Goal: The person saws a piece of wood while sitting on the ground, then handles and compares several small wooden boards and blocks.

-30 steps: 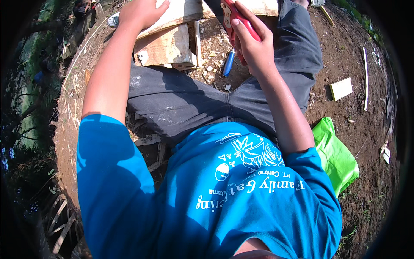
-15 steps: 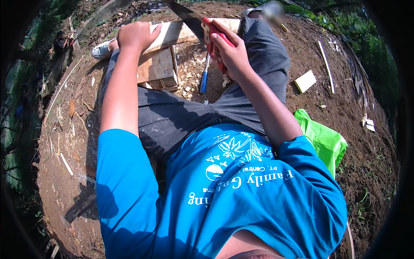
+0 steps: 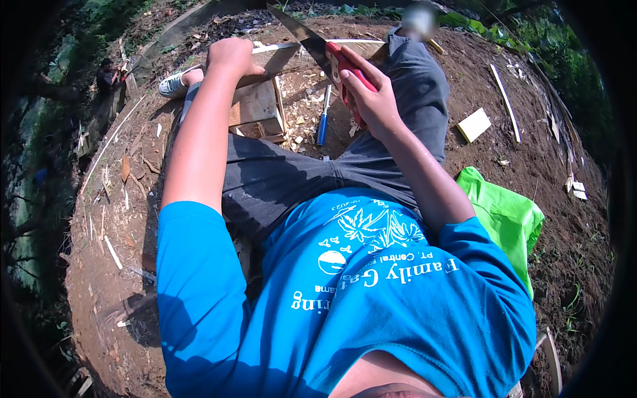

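Observation:
My left hand [image 3: 231, 60] is closed around the left end of a wooden board [image 3: 281, 60], its thumb along the near face. The board stretches between my legs, its near face in shade and its upper edge lit. My right hand [image 3: 373, 94] grips the red handle of a handsaw [image 3: 306, 41]. The blade slants up and to the left across the board; whether its teeth touch the wood, I cannot tell. Below the board sits a wooden block [image 3: 257, 107]. A chisel [image 3: 322, 127] with a blue handle lies among wood shavings between my legs.
Beside my right elbow lies a bright green bag [image 3: 499, 211]. A small flat wood piece [image 3: 474, 125] and a thin strip [image 3: 505, 103] rest on the dirt to the right. My shoe [image 3: 174, 85] shows at far left, and a dark wood piece [image 3: 126, 309] lies lower left.
The board has turned, so its near face is now shaded and its edge shows. My left hand has turned with it. The saw remains in my right hand, and the whole view has shifted slightly.

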Demonstrator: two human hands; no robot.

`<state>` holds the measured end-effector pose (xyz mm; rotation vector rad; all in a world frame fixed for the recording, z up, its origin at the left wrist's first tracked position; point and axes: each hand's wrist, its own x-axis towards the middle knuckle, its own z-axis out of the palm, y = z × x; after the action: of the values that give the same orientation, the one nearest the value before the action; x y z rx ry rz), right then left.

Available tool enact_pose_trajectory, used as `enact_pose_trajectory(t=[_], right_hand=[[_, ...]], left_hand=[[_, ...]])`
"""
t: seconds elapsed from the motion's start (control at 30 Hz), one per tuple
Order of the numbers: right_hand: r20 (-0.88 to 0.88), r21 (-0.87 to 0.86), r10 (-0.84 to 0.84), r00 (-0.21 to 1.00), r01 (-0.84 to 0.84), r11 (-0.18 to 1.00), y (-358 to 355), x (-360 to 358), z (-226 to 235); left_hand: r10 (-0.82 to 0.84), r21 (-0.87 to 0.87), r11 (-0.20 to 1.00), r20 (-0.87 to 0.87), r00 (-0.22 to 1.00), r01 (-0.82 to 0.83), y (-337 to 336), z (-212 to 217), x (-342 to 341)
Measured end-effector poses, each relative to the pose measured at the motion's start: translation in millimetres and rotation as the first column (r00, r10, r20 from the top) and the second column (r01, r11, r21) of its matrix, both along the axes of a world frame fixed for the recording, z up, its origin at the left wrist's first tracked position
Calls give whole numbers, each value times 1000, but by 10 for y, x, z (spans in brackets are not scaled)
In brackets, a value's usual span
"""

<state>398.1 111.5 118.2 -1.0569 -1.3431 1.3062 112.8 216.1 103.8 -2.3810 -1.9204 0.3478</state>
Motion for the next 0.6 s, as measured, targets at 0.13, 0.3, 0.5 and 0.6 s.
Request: enact_pose_trajectory(t=[0.13,0.3,0.5,0.6], right_hand=[[-52,-30,-4,999,2,1000,97,49,-23],[-105,-169,7,994,-25,985,31,307,-16],[-140,-214,19,990,-49,976,-194,621,204],[-123,-240,24,992,-53,969,-362,812,267]], left_hand=[[125,-100,988,40,991,-121,54,92,-20],[66,-83,994,6,998,-66,75,64,-21],[-11,27,1000,-7,1000,12,-134,16,70],[3,9,1000,-18,1000,-3,-181,-10,112]])
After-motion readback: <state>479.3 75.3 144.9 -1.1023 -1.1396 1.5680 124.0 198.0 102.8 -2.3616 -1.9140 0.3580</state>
